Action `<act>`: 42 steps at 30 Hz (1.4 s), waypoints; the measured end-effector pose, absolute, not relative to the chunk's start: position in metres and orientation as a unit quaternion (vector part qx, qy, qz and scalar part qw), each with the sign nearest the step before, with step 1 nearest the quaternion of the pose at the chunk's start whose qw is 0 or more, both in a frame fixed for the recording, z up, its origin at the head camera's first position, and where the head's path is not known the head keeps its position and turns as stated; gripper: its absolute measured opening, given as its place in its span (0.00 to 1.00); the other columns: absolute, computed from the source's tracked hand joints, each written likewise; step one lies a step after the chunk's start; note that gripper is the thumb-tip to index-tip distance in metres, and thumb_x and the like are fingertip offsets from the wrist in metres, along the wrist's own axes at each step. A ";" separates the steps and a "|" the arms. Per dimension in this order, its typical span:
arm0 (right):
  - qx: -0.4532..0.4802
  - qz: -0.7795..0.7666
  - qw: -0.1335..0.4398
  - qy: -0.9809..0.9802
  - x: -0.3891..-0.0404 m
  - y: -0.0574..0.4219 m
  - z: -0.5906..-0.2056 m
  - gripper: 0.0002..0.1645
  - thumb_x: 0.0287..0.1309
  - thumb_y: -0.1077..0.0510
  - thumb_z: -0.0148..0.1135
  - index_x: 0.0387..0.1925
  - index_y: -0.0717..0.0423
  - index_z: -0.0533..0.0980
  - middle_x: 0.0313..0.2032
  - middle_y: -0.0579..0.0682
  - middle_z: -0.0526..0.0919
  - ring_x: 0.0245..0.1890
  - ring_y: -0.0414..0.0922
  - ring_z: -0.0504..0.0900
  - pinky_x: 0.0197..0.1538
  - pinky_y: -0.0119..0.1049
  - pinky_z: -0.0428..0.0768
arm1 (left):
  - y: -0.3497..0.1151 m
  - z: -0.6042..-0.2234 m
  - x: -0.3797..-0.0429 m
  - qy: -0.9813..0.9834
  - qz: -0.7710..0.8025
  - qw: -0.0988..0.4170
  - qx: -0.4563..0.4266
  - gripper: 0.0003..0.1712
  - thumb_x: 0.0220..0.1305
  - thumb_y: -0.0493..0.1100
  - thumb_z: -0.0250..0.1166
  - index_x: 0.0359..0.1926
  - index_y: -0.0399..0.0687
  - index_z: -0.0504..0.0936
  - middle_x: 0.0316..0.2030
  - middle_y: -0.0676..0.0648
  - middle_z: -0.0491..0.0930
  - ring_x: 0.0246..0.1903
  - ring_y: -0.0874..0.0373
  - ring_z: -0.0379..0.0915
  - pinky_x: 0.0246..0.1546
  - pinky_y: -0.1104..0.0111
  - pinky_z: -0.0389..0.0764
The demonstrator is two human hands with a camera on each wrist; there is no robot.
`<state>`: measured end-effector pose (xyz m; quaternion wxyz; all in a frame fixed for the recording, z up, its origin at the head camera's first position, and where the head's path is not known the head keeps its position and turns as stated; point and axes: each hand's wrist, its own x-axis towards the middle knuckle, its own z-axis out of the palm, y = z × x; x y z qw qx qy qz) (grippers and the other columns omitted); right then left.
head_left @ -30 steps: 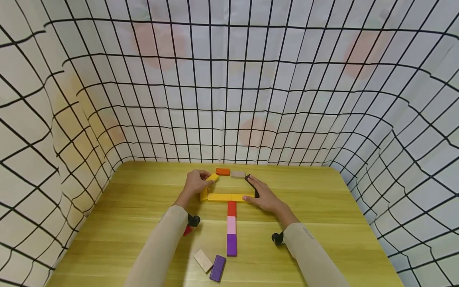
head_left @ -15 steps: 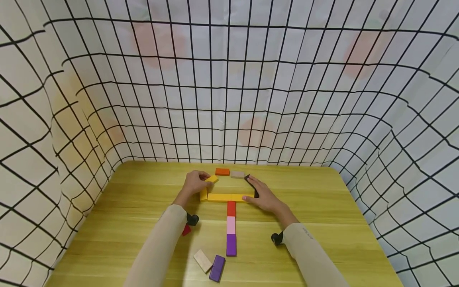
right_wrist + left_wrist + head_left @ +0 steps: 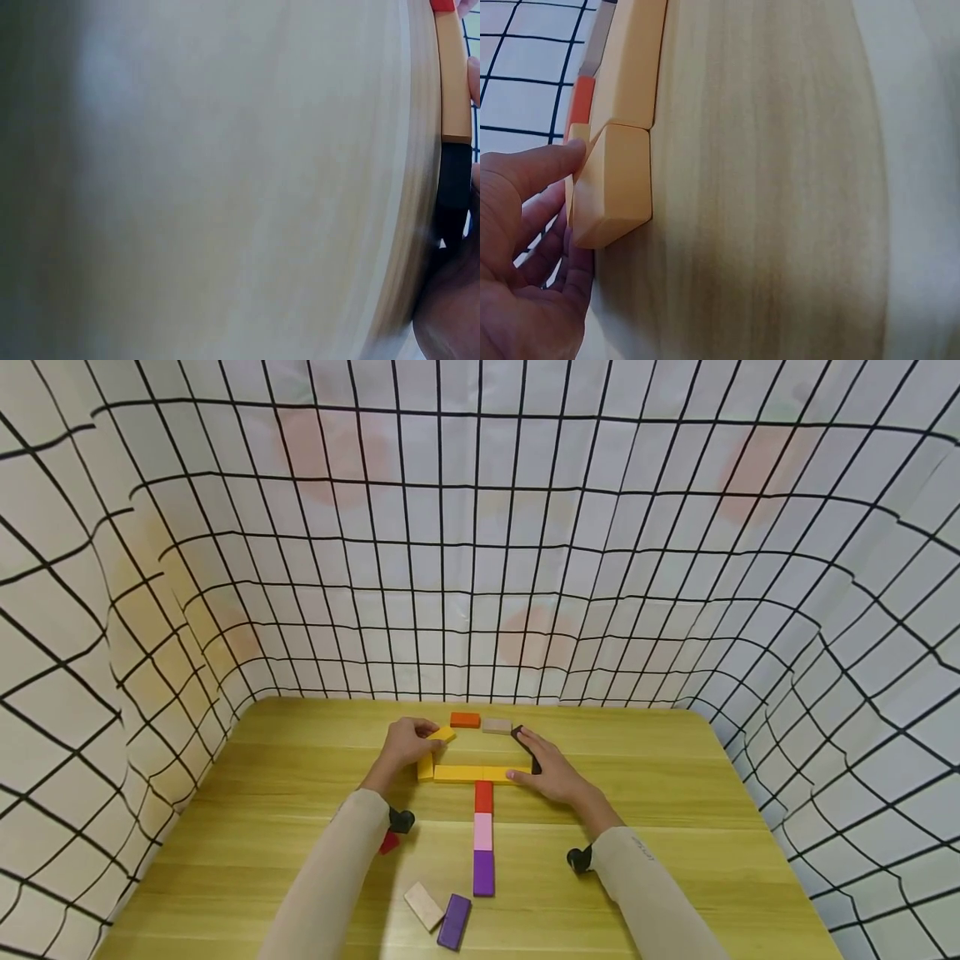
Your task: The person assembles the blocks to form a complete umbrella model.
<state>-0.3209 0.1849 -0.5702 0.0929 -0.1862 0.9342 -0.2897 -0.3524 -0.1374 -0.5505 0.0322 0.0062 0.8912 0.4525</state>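
Observation:
My left hand (image 3: 407, 742) pinches a slanted yellow block (image 3: 443, 734) between thumb and fingers at the far left of the layout. Below it, another yellow block (image 3: 619, 184) meets the left end of a horizontal yellow row (image 3: 459, 773). My right hand (image 3: 553, 768) lies with fairly straight fingers against black blocks (image 3: 454, 180) at the row's right end, its thumb touching the yellow row. From the row's middle, a red block (image 3: 483, 796), a pink block (image 3: 483, 832) and a purple block (image 3: 483, 872) run down in a line. The right palm partly hides the black blocks.
An orange block (image 3: 465, 720) and a beige block (image 3: 497, 726) lie at the back between the hands. Nearer the front are a loose pale block (image 3: 424, 906), a purple block (image 3: 454, 922) and a partly hidden red piece (image 3: 388, 842). Grid-patterned cloth (image 3: 480, 568) encloses the wooden table (image 3: 660, 793).

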 end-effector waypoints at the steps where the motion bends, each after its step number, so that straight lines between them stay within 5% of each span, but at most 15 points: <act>1: -0.187 -0.287 0.093 0.935 -0.321 0.185 -0.570 0.57 0.64 0.28 0.61 0.83 0.44 0.48 0.83 0.45 0.44 0.82 0.58 0.48 0.79 0.64 0.55 | -0.138 -0.551 -0.353 0.892 0.452 0.031 0.009 0.18 0.61 0.44 0.76 0.50 0.43 0.89 0.48 0.42 0.87 0.48 0.50 0.81 0.52 0.58 0.85; 25: -0.203 -0.296 0.079 0.930 -0.320 0.184 -0.565 0.56 0.65 0.32 0.63 0.82 0.50 0.51 0.83 0.49 0.47 0.81 0.60 0.49 0.78 0.66 0.54 | -0.137 -0.555 -0.351 0.897 0.440 0.020 0.032 0.21 0.63 0.47 0.75 0.54 0.42 0.87 0.50 0.42 0.86 0.49 0.48 0.81 0.53 0.57 0.84; 35: -0.199 -0.296 0.078 0.931 -0.320 0.184 -0.566 0.57 0.65 0.31 0.63 0.82 0.51 0.51 0.83 0.50 0.47 0.81 0.60 0.49 0.78 0.66 0.53 | -0.135 -0.541 -0.347 0.925 0.357 0.012 0.130 0.42 0.64 0.60 0.72 0.70 0.42 0.74 0.69 0.36 0.71 0.67 0.39 0.70 0.67 0.44 0.74; 42: -0.198 -0.292 0.080 0.932 -0.319 0.183 -0.567 0.56 0.65 0.31 0.62 0.82 0.50 0.51 0.83 0.50 0.47 0.81 0.61 0.49 0.78 0.66 0.53 | -0.125 -0.534 -0.345 0.937 0.298 0.039 0.180 0.67 0.47 0.78 0.72 0.80 0.48 0.59 0.81 0.42 0.53 0.78 0.39 0.51 0.74 0.38 0.61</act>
